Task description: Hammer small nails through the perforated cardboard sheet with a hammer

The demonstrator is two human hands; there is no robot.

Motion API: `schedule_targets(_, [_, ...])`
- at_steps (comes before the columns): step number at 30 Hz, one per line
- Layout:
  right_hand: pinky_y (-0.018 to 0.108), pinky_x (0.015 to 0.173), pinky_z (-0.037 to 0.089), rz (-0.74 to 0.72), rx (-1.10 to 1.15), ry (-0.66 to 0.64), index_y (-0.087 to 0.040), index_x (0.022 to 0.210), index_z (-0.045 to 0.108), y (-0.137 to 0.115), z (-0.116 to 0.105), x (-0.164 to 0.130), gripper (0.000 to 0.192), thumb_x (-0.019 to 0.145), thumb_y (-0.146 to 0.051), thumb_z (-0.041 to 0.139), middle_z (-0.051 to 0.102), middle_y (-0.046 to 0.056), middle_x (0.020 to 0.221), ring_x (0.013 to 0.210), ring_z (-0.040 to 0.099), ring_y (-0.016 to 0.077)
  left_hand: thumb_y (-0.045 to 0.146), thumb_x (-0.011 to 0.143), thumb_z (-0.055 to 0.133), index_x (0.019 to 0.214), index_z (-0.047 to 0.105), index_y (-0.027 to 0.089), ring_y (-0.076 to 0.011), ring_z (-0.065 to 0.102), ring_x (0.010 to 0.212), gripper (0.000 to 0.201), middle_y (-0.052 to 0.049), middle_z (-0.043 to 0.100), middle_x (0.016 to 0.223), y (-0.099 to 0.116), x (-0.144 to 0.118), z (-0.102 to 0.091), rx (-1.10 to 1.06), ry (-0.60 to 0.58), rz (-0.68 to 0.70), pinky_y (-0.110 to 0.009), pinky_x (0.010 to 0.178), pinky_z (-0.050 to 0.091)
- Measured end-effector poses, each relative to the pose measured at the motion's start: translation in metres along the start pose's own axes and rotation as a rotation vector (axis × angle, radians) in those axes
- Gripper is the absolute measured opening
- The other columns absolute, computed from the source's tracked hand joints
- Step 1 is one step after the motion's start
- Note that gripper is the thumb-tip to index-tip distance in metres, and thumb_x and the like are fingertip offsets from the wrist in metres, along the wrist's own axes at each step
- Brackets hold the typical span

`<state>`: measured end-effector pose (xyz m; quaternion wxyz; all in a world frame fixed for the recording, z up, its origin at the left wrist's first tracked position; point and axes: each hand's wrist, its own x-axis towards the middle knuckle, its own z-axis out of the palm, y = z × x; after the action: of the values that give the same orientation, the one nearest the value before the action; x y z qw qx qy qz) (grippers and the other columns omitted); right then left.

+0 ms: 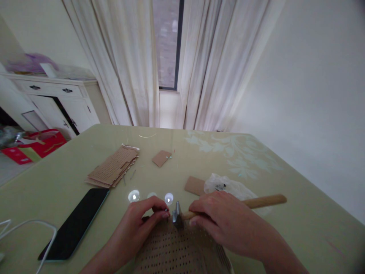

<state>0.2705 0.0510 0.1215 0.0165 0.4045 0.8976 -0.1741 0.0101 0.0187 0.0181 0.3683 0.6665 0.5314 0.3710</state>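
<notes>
One hammer [177,216] crosswise, handle [265,201] rightward

- a room in a home, by the look of its furnishings
- long pale curtains [128,64] hang in folds on both sides of a narrow window [167,45]
- a white cabinet [72,104] with dark ornate drawer pulls [67,90] stands at the left
- a red bag [47,142] sits on the floor near it
- a glossy table [176,171] with a pale leaf pattern [236,150] fills the foreground
- a plain white wall [319,76] at the right
</notes>
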Motion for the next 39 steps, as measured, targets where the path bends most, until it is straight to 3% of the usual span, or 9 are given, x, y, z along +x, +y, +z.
schedule_targets(24, [0.035, 0.069, 0.031, -0.004, -0.004, 0.002, -0.024, 0.092, 0.076, 0.0027, 0.0035, 0.0009, 0.019, 0.106, -0.032, 0.066, 0.082, 0.002, 0.088, 0.083, 0.073, 0.0233, 0.033, 0.100, 0.070, 0.094, 0.083, 0.029, -0.0175, 0.077, 0.085, 0.015, 0.001, 0.083, 0.089, -0.0048, -0.0034, -0.0007, 0.028, -0.010, 0.032, -0.019, 0.071, 0.059])
schedule_targets(39, [0.035, 0.066, 0.029, -0.010, -0.010, 0.012, -0.024, 0.092, 0.076, 0.0037, 0.0043, 0.0017, 0.020, 0.106, -0.035, 0.067, 0.081, 0.003, 0.086, 0.081, 0.073, 0.0237, 0.027, 0.100, 0.070, 0.094, 0.083, 0.029, -0.0155, 0.077, 0.081, 0.014, 0.003, 0.083, 0.086, -0.0065, -0.0022, 0.0003, 0.058, 0.000, 0.151, -0.018, 0.070, 0.058])
